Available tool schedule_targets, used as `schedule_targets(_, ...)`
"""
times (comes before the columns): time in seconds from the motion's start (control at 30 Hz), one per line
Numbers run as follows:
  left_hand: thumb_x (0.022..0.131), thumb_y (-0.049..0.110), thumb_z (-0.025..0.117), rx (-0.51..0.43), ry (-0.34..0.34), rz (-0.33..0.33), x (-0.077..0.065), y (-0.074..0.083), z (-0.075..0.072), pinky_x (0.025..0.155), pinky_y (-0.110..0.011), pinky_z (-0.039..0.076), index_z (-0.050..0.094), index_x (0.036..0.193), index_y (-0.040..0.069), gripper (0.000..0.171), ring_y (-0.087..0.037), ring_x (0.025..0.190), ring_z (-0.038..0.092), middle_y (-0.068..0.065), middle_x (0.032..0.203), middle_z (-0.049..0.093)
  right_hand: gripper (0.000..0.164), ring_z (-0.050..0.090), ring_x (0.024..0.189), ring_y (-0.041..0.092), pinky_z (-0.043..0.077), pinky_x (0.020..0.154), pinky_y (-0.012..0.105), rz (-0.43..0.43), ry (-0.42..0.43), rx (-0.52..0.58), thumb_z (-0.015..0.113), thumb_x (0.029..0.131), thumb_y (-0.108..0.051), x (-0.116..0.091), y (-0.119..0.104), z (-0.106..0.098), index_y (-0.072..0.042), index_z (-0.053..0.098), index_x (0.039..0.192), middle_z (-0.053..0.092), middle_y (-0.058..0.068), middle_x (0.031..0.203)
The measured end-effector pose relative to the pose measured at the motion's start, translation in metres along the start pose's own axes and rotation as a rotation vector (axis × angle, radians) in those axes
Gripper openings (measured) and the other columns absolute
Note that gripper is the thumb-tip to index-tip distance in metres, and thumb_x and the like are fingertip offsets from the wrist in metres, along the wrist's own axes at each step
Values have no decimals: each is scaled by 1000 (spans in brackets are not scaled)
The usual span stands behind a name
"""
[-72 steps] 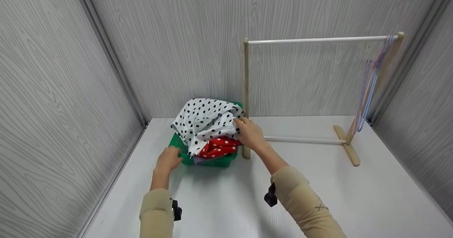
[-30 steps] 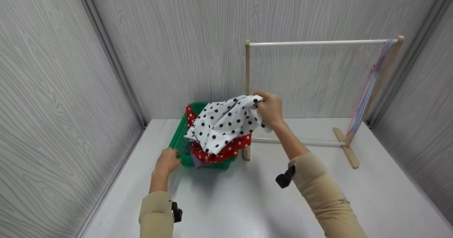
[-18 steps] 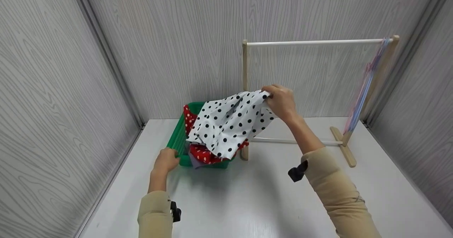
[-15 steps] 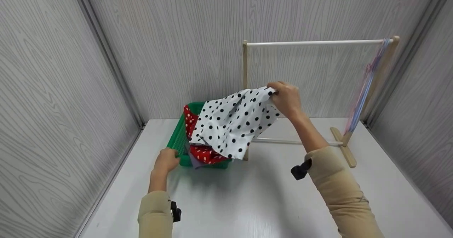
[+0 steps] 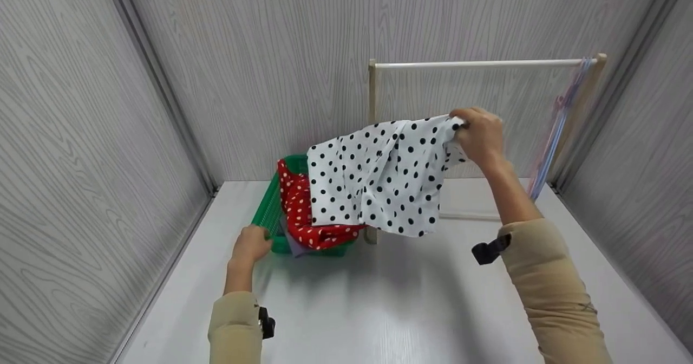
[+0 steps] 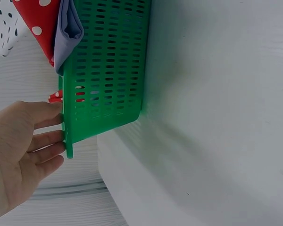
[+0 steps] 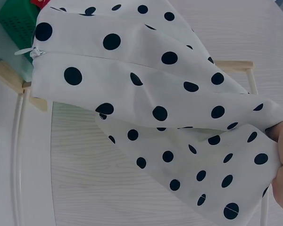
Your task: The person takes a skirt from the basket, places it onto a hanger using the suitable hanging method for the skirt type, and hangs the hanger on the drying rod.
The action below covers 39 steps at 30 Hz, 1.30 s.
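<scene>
My right hand (image 5: 482, 136) grips a bunched edge of a white garment with black dots (image 5: 379, 185). The garment hangs spread out from that hand, in front of the rack's left post. Its left side overlaps the green basket (image 5: 266, 212) in the head view. In the right wrist view, a seam runs along the dotted fabric (image 7: 146, 84). My left hand (image 5: 253, 242) holds the basket's near left corner; in the left wrist view its fingertips are at the rim. A red cloth with white dots (image 5: 298, 207) and a greyish-purple cloth (image 6: 68, 33) lie in the basket and over its edge.
A wooden rack with a white top rail (image 5: 476, 63) stands at the back right. Pink and blue hangers (image 5: 555, 131) hang together at its right end. Pale wood-grain walls (image 5: 270, 71) enclose the white table (image 5: 346, 315).
My right hand has lifted the dotted white garment up and to the right, off most of the basket, and it has spread out. More red cloth shows. My left hand stays at the basket's corner.
</scene>
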<state>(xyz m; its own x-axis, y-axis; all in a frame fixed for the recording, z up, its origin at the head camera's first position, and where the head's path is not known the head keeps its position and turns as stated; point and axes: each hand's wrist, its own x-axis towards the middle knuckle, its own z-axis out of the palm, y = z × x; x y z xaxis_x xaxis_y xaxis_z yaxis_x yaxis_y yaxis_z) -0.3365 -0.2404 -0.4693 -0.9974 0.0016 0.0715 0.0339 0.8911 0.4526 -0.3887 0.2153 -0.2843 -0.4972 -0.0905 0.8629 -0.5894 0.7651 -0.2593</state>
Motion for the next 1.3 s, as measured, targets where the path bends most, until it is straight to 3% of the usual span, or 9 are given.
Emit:
schedule_targets(0.3, 83, 5, 59, 35, 33, 51, -1, -3, 2, 78, -49, 47, 65, 94, -12, 22, -38, 90, 59, -26, 94, 63, 29, 62, 74, 37, 45, 67, 49, -12, 26, -65, 51, 66, 14, -1, 24, -28, 3, 71, 85, 67, 20, 80)
schedule_targets(0.6, 82, 4, 58, 71, -9, 74, 17, -22, -2, 72, -48, 46, 66, 87, -9, 16, -31, 80, 57, -21, 86, 61, 31, 60, 69, 35, 42, 61, 45, 57, 34, -128, 47, 67, 15, -3, 24, -26, 5, 70, 86, 67, 21, 81)
schedule_targets(0.8, 82, 3, 58, 88, -45, 81, 28, -35, -4, 75, -48, 45, 66, 92, -8, 17, -33, 85, 55, -19, 88, 60, 31, 58, 70, 34, 41, 65, 46, 133, 31, -167, 47, 69, 13, -3, 21, -21, 4, 70, 87, 67, 21, 83)
schedule_targets(0.97, 82, 3, 59, 88, -23, 108, 28, -36, -3, 72, -48, 45, 65, 85, -8, 13, -32, 80, 54, -19, 82, 59, 31, 54, 65, 33, 37, 62, 44, 158, 63, -200, 46, 69, 14, -5, 25, -29, 4, 70, 85, 66, 22, 79)
schedule_targets(1.3, 81, 3, 60, 67, 29, 117, 27, -41, 0, 70, -48, 45, 64, 80, -8, 12, -33, 79, 55, -19, 79, 58, 30, 61, 84, 39, 42, 79, 55, 144, -98, -251, 48, 69, 12, -17, 24, -10, 4, 69, 89, 66, 22, 89)
